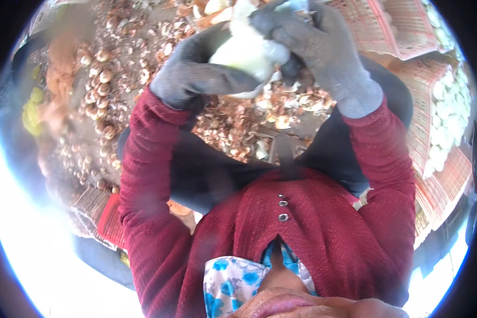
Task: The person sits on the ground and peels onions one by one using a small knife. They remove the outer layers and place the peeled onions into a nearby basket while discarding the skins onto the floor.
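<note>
Both of my hands wear grey gloves with dark, soiled palms and fingers. My left hand point(200, 69) holds a large, pale peeled onion point(238, 53) from the left, with its thumb along the near side. On the onion's right, my right hand point(314, 47) is bent against it, its dark fingertips gripping the upper right part. A small bluish thing point(299, 5) shows at the right fingers by the top edge; I cannot tell what it is. Blur and glare hide the onion's details. Beneath the hands, loose onion skins point(230, 127) cover the ground between my knees.
Unpeeled brown onions point(103, 77) lie scattered on the ground at left. To the right, a pink plastic crate point(421, 115) holds many peeled white onions point(449, 111). Another pink crate point(413, 30) stands at upper right. A red crate point(111, 220) is behind my left elbow.
</note>
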